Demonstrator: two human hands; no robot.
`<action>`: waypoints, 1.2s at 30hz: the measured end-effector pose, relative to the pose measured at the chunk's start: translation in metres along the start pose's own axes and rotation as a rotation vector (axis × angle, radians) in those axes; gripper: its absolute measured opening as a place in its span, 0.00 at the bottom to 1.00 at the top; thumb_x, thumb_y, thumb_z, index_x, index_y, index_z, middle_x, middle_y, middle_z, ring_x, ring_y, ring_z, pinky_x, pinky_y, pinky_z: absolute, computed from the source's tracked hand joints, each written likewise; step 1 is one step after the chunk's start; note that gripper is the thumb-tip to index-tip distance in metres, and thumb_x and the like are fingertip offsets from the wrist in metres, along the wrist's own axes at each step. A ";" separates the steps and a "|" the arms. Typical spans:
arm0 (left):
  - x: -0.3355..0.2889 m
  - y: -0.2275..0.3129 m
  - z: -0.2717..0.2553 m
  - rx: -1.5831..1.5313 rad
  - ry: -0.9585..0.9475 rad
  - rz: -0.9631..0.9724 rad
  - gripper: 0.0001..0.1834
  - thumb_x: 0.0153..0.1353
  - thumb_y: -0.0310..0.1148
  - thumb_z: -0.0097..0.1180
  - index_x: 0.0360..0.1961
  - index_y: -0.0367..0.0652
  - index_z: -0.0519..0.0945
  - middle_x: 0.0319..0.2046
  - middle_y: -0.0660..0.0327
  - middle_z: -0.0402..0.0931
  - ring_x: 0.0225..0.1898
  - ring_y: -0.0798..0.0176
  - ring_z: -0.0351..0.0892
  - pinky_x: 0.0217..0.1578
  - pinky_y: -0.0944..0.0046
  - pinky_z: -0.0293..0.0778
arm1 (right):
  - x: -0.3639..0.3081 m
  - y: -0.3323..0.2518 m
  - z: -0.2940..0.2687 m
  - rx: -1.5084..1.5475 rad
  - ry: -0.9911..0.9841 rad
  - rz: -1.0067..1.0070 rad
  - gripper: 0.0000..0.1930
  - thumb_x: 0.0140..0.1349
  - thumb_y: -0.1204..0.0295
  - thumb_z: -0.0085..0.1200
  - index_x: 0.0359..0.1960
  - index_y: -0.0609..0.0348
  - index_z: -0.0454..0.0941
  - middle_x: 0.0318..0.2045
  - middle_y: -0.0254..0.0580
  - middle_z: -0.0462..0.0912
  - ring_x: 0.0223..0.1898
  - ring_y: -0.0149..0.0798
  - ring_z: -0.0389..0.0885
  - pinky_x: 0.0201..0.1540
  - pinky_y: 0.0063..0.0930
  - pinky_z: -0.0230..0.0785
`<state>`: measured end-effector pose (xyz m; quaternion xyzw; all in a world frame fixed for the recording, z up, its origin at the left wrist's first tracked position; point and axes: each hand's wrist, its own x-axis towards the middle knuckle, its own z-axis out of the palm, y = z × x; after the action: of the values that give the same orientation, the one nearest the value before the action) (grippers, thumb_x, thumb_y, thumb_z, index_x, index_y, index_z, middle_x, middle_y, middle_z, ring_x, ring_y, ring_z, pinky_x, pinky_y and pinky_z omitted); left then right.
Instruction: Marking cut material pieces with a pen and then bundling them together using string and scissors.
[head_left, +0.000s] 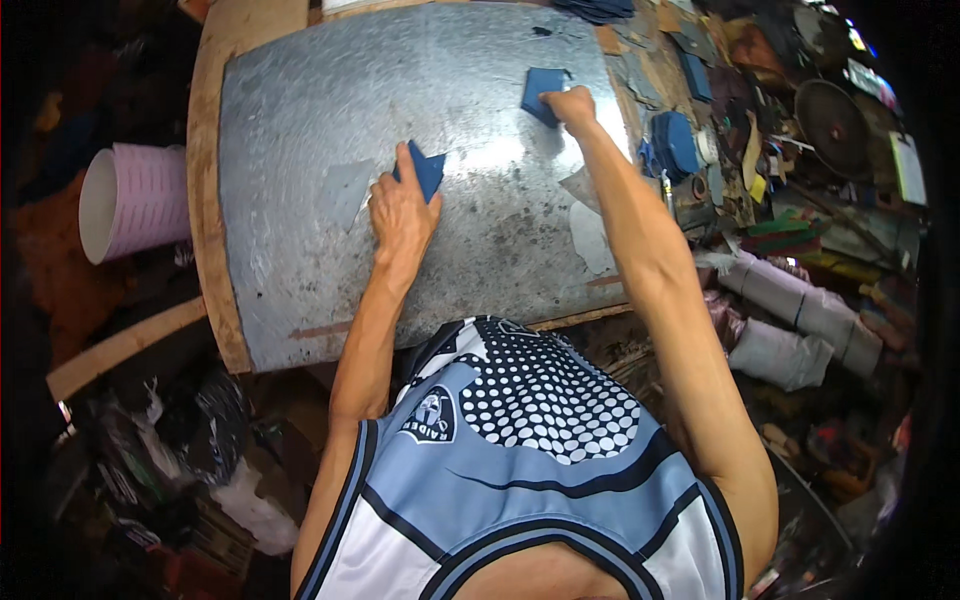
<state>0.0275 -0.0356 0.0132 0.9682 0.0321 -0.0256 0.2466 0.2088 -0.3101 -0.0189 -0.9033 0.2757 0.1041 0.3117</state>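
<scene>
On metal sheet (500,225), angular blue pieces (428,172): right grip (547,98) pinching one; left grip (420,180) touching other, hold unclear.

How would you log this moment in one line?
left hand: touching nearer blue cut piece; right hand: touching farther blue cut piece; surface: grey metal sheet
</scene>
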 end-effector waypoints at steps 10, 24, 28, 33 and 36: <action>0.005 0.007 -0.014 0.010 -0.046 -0.012 0.52 0.51 0.45 0.69 0.69 0.36 0.53 0.44 0.32 0.72 0.46 0.34 0.74 0.47 0.42 0.72 | -0.028 -0.019 -0.029 0.447 -0.152 0.207 0.12 0.48 0.75 0.68 0.30 0.63 0.76 0.26 0.38 0.77 0.20 0.32 0.70 0.23 0.30 0.63; 0.011 -0.038 -0.056 -0.769 -0.320 -0.158 0.24 0.59 0.33 0.61 0.54 0.30 0.78 0.39 0.49 0.82 0.38 0.62 0.81 0.42 0.66 0.76 | -0.255 -0.031 0.027 0.694 -0.592 -0.016 0.10 0.60 0.67 0.61 0.33 0.62 0.80 0.18 0.25 0.71 0.17 0.21 0.61 0.19 0.22 0.53; 0.038 -0.050 -0.053 -0.608 -0.378 -0.064 0.22 0.59 0.34 0.60 0.52 0.31 0.79 0.38 0.50 0.82 0.39 0.63 0.81 0.44 0.65 0.75 | -0.239 -0.038 0.040 0.628 -0.579 -0.043 0.10 0.60 0.67 0.60 0.28 0.61 0.78 0.18 0.28 0.71 0.20 0.24 0.63 0.22 0.24 0.55; 0.053 -0.054 -0.044 -0.600 -0.435 -0.106 0.22 0.60 0.33 0.58 0.53 0.30 0.78 0.40 0.47 0.82 0.40 0.60 0.82 0.44 0.63 0.76 | -0.227 -0.038 0.059 0.473 -0.501 -0.036 0.12 0.56 0.65 0.63 0.25 0.61 0.77 0.18 0.30 0.72 0.20 0.26 0.66 0.22 0.25 0.57; 0.052 -0.056 -0.041 -0.592 -0.438 -0.147 0.21 0.60 0.33 0.58 0.52 0.31 0.79 0.40 0.46 0.83 0.40 0.58 0.83 0.44 0.63 0.76 | -0.224 -0.034 0.066 0.492 -0.466 -0.059 0.13 0.55 0.64 0.63 0.25 0.62 0.77 0.17 0.32 0.73 0.19 0.27 0.67 0.21 0.28 0.59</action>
<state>0.0767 0.0357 0.0195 0.8217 0.0539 -0.2394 0.5144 0.0418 -0.1500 0.0274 -0.7605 0.1877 0.2290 0.5779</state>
